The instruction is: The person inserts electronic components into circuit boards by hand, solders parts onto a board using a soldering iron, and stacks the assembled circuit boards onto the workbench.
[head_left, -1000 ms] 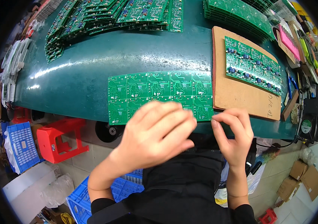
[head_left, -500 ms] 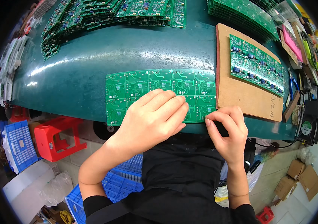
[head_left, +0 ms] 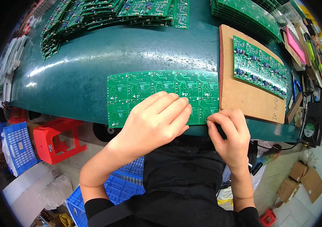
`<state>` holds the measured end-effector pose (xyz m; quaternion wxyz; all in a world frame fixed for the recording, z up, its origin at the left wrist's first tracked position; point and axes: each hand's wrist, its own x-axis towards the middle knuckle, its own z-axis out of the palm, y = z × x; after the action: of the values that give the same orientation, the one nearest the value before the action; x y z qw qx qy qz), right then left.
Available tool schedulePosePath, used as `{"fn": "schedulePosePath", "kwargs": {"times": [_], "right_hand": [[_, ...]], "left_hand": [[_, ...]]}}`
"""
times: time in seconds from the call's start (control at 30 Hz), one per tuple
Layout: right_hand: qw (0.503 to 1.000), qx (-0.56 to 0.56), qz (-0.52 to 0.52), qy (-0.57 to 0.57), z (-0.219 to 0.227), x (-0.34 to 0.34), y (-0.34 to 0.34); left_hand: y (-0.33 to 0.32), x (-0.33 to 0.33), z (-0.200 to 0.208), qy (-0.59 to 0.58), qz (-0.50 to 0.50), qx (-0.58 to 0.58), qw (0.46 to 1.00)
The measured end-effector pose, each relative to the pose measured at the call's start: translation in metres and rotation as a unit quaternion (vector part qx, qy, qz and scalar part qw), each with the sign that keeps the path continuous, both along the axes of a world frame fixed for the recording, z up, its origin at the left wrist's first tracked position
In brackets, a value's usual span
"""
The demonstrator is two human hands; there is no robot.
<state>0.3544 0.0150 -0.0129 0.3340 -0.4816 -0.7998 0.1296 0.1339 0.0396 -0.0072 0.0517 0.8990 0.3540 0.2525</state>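
A green printed circuit board panel [head_left: 117, 89] lies on the near part of the table, its face showing traces and repeated sections. My left hand [head_left: 157, 117] rests across its middle, fingers side by side and lying over the surface, hiding part of the board. At the panel's near right corner, my right hand [head_left: 231, 130] has thumb and forefinger brought together in a pinch. Whatever sits between those fingertips is too small to make out.
Right of the panel, a brown board [head_left: 251, 100] carries a populated circuit board [head_left: 261, 68]. Stacks of populated boards [head_left: 145, 9] and further green boards [head_left: 248, 17] stand at the back. Pliers [head_left: 296, 85] lie far right. A red stool [head_left: 56, 142] is below the table's left edge.
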Motion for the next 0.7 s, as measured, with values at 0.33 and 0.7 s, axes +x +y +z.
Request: {"fn": "schedulePosePath", "kwargs": {"times": [0.33,0.7], "right_hand": [[0.999,-0.017,0.034,-0.03,0.007,0.0,-0.001],[0.998,-0.015,0.008,-0.053,0.011,-0.005,-0.002]], "left_hand": [[-0.001,0.0,-0.002,-0.008,-0.004,0.004,1.0],[0.001,0.0,-0.003,-0.013,0.001,0.001,1.0]]}}
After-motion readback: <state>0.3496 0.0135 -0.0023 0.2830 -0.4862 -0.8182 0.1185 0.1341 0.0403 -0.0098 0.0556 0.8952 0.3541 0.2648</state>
